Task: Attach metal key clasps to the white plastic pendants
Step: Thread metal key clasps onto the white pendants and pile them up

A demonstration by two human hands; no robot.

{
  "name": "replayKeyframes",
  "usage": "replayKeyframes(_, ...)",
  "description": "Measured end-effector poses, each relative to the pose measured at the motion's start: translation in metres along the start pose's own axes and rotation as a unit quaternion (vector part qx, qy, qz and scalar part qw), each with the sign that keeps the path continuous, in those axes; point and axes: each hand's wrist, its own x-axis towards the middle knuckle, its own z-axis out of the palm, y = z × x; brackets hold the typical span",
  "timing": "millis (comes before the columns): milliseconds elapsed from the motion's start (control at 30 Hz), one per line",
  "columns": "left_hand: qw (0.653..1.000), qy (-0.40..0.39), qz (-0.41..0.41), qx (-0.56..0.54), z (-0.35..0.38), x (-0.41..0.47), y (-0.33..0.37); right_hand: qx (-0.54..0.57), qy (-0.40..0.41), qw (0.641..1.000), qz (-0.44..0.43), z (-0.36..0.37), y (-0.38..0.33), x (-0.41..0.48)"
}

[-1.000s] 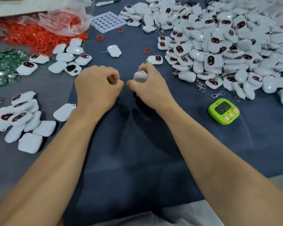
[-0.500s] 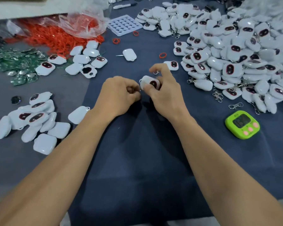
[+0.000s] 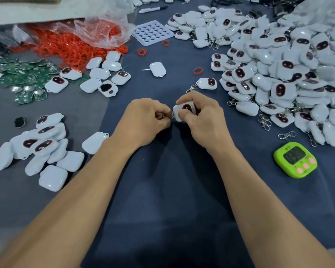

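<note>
Both hands have closed together; the right hand (image 3: 201, 118) pinches the light, stiff, smooth white plastic pendant (image 3: 183, 111) by its edges above the near-centre worktop (image 3: 162, 190); the clenched left hand (image 3: 143, 120) presumably works a small metal clasp, mostly hidden, at its corner loop.

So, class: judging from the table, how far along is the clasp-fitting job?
Done: the big pile on the right, many showing clasps. In hand: the right hand grips one pendant while the left hand pinches something small at its corner. Left: the claspless pendants at left and loose clasps.
</note>
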Motion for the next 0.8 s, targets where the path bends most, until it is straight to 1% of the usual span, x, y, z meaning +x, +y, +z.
replayKeyframes(100, 1.000, 0.004, 0.012, 0.008, -0.001, -0.001, 0.002, -0.010, -0.007, 1.000, 0.001, -0.001, -0.001, 0.000)
replayKeyframes(267, 0.998, 0.007, 0.038, 0.048, 0.000, -0.003, 0.008, -0.035, -0.007, 0.999, -0.027, 0.002, -0.006, -0.001)
replayKeyframes(400, 0.998, 0.028, 0.021, 0.060, 0.002, -0.005, 0.010, -0.033, -0.015, 0.999, -0.025, 0.001, -0.006, -0.001)
replayKeyframes(533, 0.995, 0.031, 0.005, 0.096, 0.003, -0.007, 0.013, -0.025, -0.023, 0.999, -0.017, -0.001, -0.004, -0.001)
replayKeyframes(700, 0.998, 0.028, -0.034, 0.053, 0.003, -0.005, 0.010, 0.004, -0.038, 0.999, -0.006, -0.002, 0.000, -0.001)
replayKeyframes(800, 0.999, 0.027, -0.045, -0.014, 0.001, -0.005, 0.006, 0.035, -0.037, 0.999, -0.009, -0.002, 0.001, -0.001)
